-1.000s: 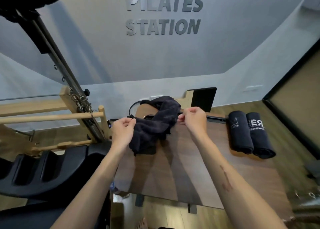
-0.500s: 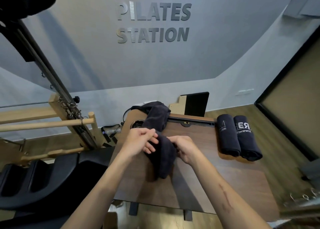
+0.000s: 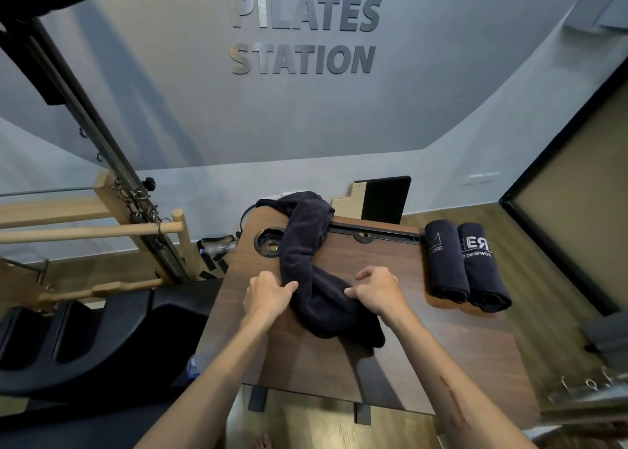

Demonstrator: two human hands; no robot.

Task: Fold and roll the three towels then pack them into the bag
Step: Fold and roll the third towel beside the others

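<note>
3 dark towels: 2 rolled [image 3: 467, 266], 1 loose [image 3: 316, 278], on 1 table [image 3: 424, 353]

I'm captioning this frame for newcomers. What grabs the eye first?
Both hands, left hand and right hand, grip a bunched dark towel at the middle of the wooden table. Two rolled towels lie side by side at its right edge. Big PILATES STATION lettering fills the wall above.

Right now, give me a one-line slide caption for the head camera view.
Both hands, left hand and right hand, grip a bunched dark towel on the wooden table beside two rolled towels.
</note>
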